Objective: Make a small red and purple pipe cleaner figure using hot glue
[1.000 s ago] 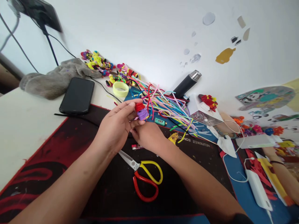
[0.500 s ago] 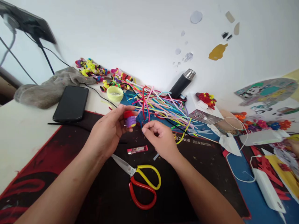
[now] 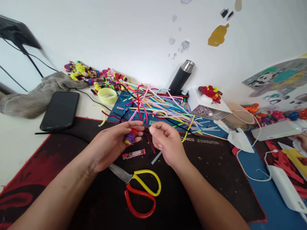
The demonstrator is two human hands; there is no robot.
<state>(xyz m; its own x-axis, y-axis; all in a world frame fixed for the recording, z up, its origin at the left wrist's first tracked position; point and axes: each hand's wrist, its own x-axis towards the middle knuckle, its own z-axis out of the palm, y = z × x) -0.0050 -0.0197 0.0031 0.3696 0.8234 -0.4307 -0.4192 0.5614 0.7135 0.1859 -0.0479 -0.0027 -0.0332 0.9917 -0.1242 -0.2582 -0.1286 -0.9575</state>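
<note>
My left hand (image 3: pixel 115 140) is curled around a small red, purple and yellow pipe-cleaner figure (image 3: pixel 129 138), which sits against the fingers. To its right, my right hand (image 3: pixel 166 140) has thumb and forefinger pressed together; whatever may be between them is too small to make out. A narrow gap separates the two hands. Beneath them lie a pink lighter (image 3: pixel 133 154), a dark red glittery strip (image 3: pixel 150 142) and a pale translucent stick (image 3: pixel 156 157). Closer to me are scissors (image 3: pixel 141 194) with one yellow and one red handle, their blade tip partly behind my left wrist.
Behind the hands spreads a heap of colourful pipe cleaners (image 3: pixel 158 105). A yellow-green roll (image 3: pixel 107 96), a phone (image 3: pixel 59 110) and finished figures (image 3: pixel 82 71) are to the left. A black flask (image 3: pixel 181 77) leans on the wall beside a white box (image 3: pixel 208 107); a white glue gun (image 3: pixel 285 188) lies right.
The view has shifted, so the desk items sit further left. The figure has tilted and sunk deeper into my left hand. My right hand stays pinched near it.
</note>
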